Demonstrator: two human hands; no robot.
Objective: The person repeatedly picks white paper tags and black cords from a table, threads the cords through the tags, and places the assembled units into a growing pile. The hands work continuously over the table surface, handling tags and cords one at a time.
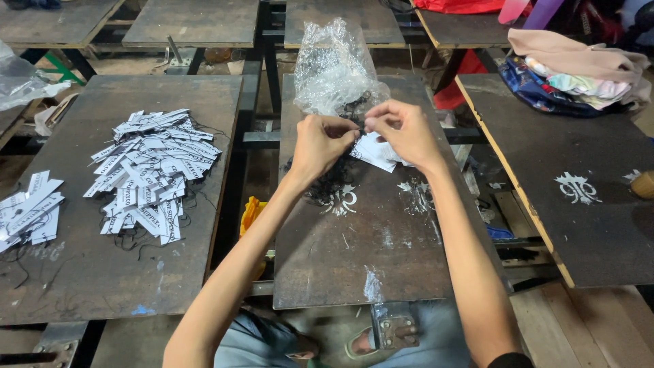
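Observation:
My left hand (321, 141) and my right hand (402, 129) meet over the middle dark board (354, 252), fingertips pinched together on a thin black string. Under my right hand lie a few white paper tags (376, 151); whether the fingers hold one I cannot tell. A loose tangle of black strings (325, 184) lies below my left wrist. Just behind both hands stands a crumpled clear plastic bag (334, 68) with more black strings inside.
A big heap of white tags with strings (151, 170) covers the left board, with a smaller stack (28, 208) at the far left. Folded clothes (579, 75) lie on the right board (586, 204). Gaps separate the boards; an orange cloth (251, 212) hangs between two.

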